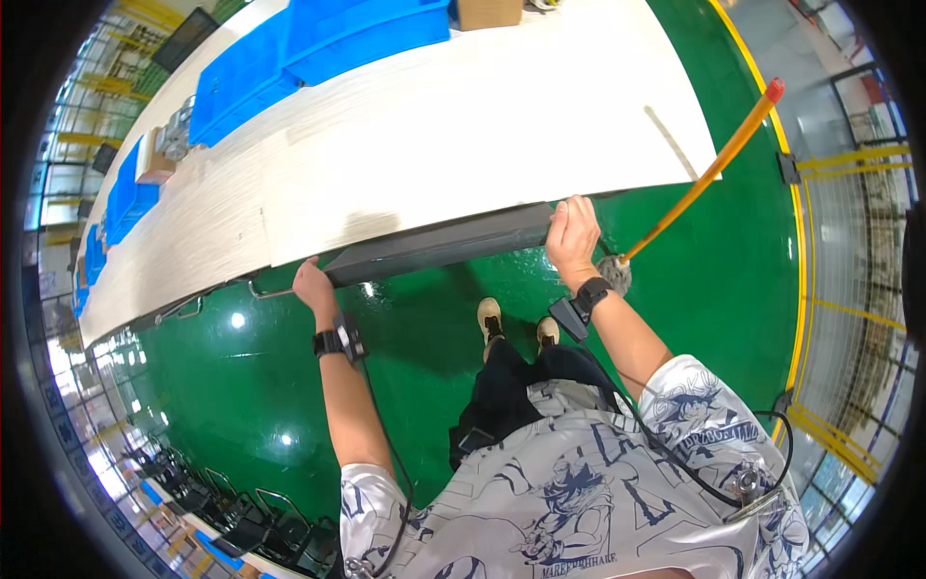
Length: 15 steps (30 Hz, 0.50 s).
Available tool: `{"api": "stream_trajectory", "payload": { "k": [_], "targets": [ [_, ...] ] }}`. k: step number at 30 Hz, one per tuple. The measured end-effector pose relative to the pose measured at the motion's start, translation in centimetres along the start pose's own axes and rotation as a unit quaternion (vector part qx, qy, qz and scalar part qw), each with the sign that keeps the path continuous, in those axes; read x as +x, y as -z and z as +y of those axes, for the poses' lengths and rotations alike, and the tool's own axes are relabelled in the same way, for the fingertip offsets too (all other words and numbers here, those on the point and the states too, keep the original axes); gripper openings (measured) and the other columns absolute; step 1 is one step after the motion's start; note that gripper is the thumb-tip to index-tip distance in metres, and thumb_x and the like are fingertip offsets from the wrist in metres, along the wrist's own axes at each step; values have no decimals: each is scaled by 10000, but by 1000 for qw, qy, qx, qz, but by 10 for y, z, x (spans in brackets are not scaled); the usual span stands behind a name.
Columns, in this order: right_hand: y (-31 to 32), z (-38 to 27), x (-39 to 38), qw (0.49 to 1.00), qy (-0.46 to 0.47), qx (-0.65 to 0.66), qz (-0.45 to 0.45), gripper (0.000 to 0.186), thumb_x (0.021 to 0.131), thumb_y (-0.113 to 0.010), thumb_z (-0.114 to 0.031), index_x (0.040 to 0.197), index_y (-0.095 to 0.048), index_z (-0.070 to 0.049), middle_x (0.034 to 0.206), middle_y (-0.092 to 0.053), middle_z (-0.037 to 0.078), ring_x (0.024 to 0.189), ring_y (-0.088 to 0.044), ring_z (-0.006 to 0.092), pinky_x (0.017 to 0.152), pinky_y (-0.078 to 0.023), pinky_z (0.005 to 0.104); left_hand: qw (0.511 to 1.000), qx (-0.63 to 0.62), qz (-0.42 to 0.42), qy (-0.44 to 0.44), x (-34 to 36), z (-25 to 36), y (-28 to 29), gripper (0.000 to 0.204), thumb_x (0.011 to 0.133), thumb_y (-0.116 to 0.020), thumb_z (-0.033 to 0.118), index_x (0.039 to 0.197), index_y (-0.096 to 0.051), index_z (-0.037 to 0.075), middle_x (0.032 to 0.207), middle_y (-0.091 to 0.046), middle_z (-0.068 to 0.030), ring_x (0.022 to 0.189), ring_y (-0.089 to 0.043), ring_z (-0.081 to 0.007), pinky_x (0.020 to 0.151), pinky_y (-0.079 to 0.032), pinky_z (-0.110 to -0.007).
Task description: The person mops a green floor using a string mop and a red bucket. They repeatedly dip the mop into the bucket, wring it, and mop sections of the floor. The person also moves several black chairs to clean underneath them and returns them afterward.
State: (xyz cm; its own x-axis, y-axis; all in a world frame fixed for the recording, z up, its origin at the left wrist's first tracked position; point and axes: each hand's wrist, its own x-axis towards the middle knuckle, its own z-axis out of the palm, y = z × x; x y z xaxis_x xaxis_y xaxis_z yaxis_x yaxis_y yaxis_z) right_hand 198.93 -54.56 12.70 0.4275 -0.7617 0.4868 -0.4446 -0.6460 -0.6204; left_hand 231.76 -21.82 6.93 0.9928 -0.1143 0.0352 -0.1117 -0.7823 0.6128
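A long dark grey box-like piece (439,241) runs along the near edge of the pale worktable (463,125), below the level of its top. My left hand (313,288) is closed round its left end. At the opposite end, my right hand (574,236) grips it with the fingers curled over the upper edge. Whether the piece is a separate box or part of the table cannot be made out. Both wrists carry black strapped devices with cables.
Blue bins (367,43) and a cardboard box (490,13) stand along the table's far side. An orange-handled mop (714,174) leans against the table's right corner. Yellow-framed mesh fencing (849,299) lies right. Chairs (260,531) stand at lower left on the green floor.
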Motion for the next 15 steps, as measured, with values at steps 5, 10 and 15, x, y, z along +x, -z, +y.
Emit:
{"api": "stream_trajectory", "payload": {
  "k": [5,10,15],
  "targets": [
    [17,7,15,989,37,30,-141,145,836,-495,-125,732,-536,-34,781,-525,165,755,-507,343,697,-429,450,985,147,-45,-81,20,-42,-15,266,874,-498,199,1022,-694,98,890,-681,-159,800,-656,-334,685,-504,-424],
    [96,71,118,937,125,-261,-196,365,847,-533,-168,1198,-550,-66,1277,-479,158,1186,-446,351,1022,-334,460,939,-245,-166,175,26,-39,-2,517,966,-370,399,1011,-674,-18,971,-678,-158,934,-616,-267,878,-461,-376],
    [140,140,193,390,280,-819,-314,749,885,-482,-467,1489,-190,-135,1527,-230,85,1429,-106,309,1160,-12,527,837,-459,-191,230,-1,-19,23,754,952,-179,595,1224,-564,6,1186,-598,-190,1132,-518,-353,1020,-361,-495]
  ]
}}
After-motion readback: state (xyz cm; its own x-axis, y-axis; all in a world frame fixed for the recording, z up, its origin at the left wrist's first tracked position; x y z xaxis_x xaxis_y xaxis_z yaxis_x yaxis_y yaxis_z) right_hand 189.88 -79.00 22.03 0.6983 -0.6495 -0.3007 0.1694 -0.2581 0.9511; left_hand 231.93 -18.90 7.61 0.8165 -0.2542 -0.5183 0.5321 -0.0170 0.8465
